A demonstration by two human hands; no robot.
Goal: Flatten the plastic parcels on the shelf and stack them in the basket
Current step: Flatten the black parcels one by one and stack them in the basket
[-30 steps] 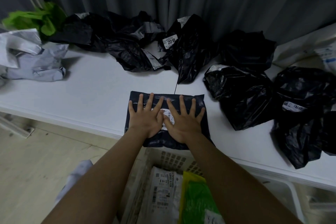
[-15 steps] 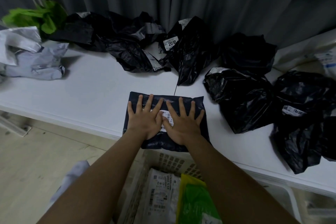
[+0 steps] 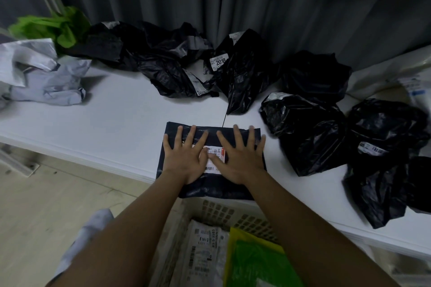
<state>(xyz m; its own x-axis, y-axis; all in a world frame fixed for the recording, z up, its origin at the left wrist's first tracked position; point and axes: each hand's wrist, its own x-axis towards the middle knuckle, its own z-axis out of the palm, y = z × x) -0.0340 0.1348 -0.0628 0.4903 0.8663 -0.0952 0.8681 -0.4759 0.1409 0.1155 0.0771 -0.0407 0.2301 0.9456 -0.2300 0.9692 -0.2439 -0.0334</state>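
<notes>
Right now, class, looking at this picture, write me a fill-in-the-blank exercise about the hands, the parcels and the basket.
1. Both hands, the left hand and the right hand, press flat on a ____ parcel.
2. The crumpled black parcel's label reads ____.
3. The basket stands ____ the shelf's front edge.
4. In the basket, the green parcel lies ____ of the white parcel.

Answers: dark, 2018, below, right

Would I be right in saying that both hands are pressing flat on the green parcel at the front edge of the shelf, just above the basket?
Not quite: the parcel under the left hand and right hand is dark, not green, as the head view shows. It does lie at the front edge of the shelf, above the basket.
</notes>
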